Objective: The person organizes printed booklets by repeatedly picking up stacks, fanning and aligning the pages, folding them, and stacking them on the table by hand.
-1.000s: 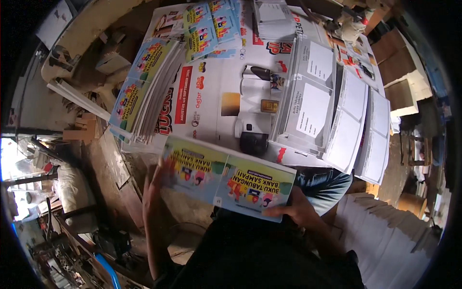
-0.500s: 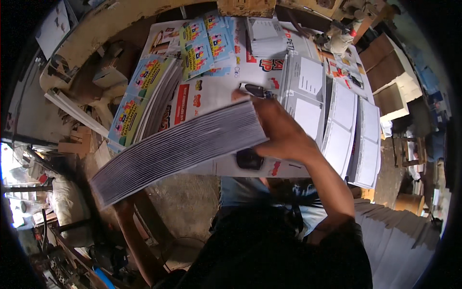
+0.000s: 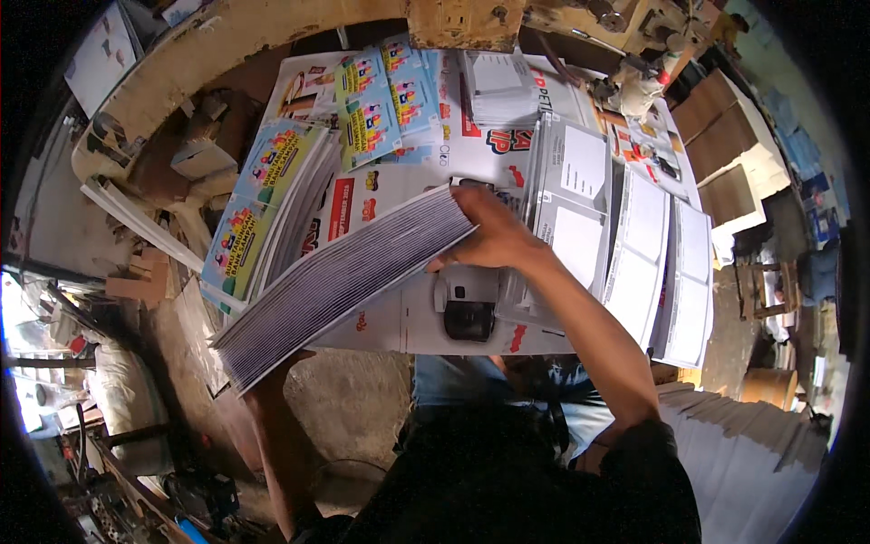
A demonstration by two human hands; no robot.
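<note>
A thick stack of paper sheets is held aslant between my two hands, its layered edge turned toward me. My right hand clasps the upper right end, thumb below and fingers over the top. Under the lower left end is my left hand, closed on the stack, its fingers mostly hidden by the paper. Just beyond the stack, at the table's left, lies a pile of colourful printed covers. To the right of my right hand are grey-and-white printed sheets in a pile.
The table is covered with a printed poster sheet. More covers and a form stack lie at its far side. White sheet piles line its right. A tall paper stack stands at lower right, cardboard boxes farther back.
The stack's left end has moved right and slightly down, and its right end slightly left; it now tilts more steeply and bends less. Both hands still hold it.
</note>
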